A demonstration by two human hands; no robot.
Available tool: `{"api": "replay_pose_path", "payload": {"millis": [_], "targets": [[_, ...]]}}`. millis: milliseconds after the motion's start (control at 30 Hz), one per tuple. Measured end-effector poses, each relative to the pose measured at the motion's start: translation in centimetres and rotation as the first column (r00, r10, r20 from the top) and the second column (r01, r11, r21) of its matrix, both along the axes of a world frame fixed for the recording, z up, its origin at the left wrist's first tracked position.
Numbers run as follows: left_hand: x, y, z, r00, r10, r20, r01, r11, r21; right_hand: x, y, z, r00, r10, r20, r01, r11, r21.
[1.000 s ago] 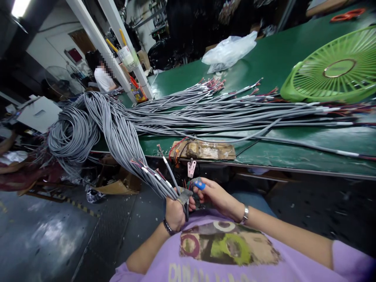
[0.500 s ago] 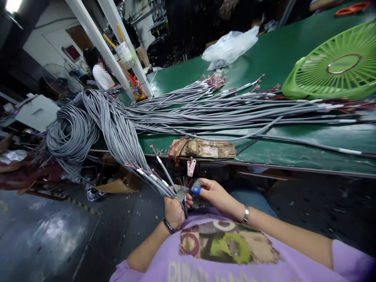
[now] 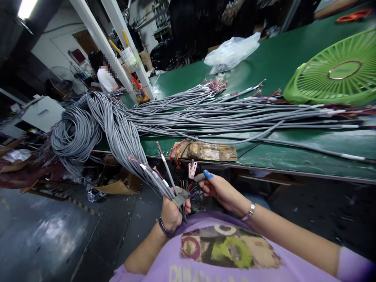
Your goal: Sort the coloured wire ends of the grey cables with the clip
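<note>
My left hand (image 3: 172, 213) is closed around a bundle of grey cables (image 3: 157, 184), with grey tape on its thumb. White-sleeved ends rise above this fist, and thin coloured wires (image 3: 188, 187) fan out to its right. One cable (image 3: 169, 168) stands up apart from the others. Up and to the right, my right hand (image 3: 217, 188) has its taped index finger stretched left and its blue-taped thumb apart; nothing shows between them. That fingertip is close to a pink clothespin (image 3: 192, 170) hanging at the table edge. Whether they touch, I cannot tell.
Long grey cables (image 3: 205, 117) lie across the green table (image 3: 264, 58), beside a green fan (image 3: 331, 70). A wooden block (image 3: 211, 150) with wires sits at the front edge. Behind are a plastic bag (image 3: 232, 55) and white posts (image 3: 123, 43). A person (image 3: 105, 78) is at far left.
My right hand has moved away from the coloured wires, up toward the clothespin, and its thumb has lifted. My left hand keeps its hold on the cables. The view has shifted slightly.
</note>
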State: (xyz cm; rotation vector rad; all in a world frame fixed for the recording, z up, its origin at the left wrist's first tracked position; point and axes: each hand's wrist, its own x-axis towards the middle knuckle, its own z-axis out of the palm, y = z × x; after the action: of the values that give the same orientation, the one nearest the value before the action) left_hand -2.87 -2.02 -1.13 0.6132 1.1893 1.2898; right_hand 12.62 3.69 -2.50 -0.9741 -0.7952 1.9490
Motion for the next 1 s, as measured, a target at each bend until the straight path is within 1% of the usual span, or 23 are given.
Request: {"api": "replay_pose_path", "payload": {"millis": [33, 100, 200, 300, 467, 567, 667, 767, 867, 1000], "targets": [[-0.2, 0.2, 0.1, 0.999, -0.040, 0.029, 0.040, 0.999, -0.012, -0.1, 0.5, 0.1, 0.999, 0.005, -0.032, -0.006, 1.000, -0.023], [-0.4, 0.7, 0.3, 0.991, -0.104, 0.085, 0.107, 0.993, -0.041, -0.6, 1.4, 0.4, 0.992, 0.054, -0.117, -0.060, 0.997, -0.048], [-0.3, 1.6, 0.1, 0.972, -0.173, 0.159, 0.182, 0.982, -0.044, -1.4, 2.5, 0.9, 0.964, 0.127, -0.235, -0.139, 0.990, -0.037], [0.0, 2.3, -0.3, 0.957, -0.220, 0.189, 0.230, 0.973, -0.029, -2.0, 3.1, 1.0, 0.955, 0.100, -0.278, -0.106, 0.994, -0.008], [0.6, 2.9, -0.7, 0.958, -0.210, 0.195, 0.221, 0.975, -0.035, -2.4, 3.4, 0.7, 0.950, 0.025, -0.312, -0.044, 0.998, -0.053], [0.6, 3.1, -1.0, 0.959, -0.198, 0.204, 0.211, 0.976, -0.044, -2.7, 3.4, 0.9, 0.956, -0.029, -0.293, 0.009, 0.998, -0.069], [0.6, 3.0, -1.3, 0.957, -0.208, 0.200, 0.222, 0.974, -0.051, -3.1, 3.4, 1.4, 0.959, -0.087, -0.269, 0.073, 0.995, -0.062], [0.6, 2.9, -1.7, 0.959, -0.213, 0.187, 0.229, 0.971, -0.065, -3.4, 3.4, 1.7, 0.957, -0.110, -0.267, 0.102, 0.994, -0.044], [0.6, 2.7, -1.7, 0.960, -0.217, 0.177, 0.233, 0.970, -0.073, -3.3, 3.2, 1.3, 0.961, -0.090, -0.262, 0.080, 0.996, -0.049], [0.7, 2.2, -0.9, 0.966, -0.191, 0.175, 0.207, 0.976, -0.074, -2.7, 2.9, 0.6, 0.956, 0.012, -0.295, -0.039, 0.996, -0.084]]}}
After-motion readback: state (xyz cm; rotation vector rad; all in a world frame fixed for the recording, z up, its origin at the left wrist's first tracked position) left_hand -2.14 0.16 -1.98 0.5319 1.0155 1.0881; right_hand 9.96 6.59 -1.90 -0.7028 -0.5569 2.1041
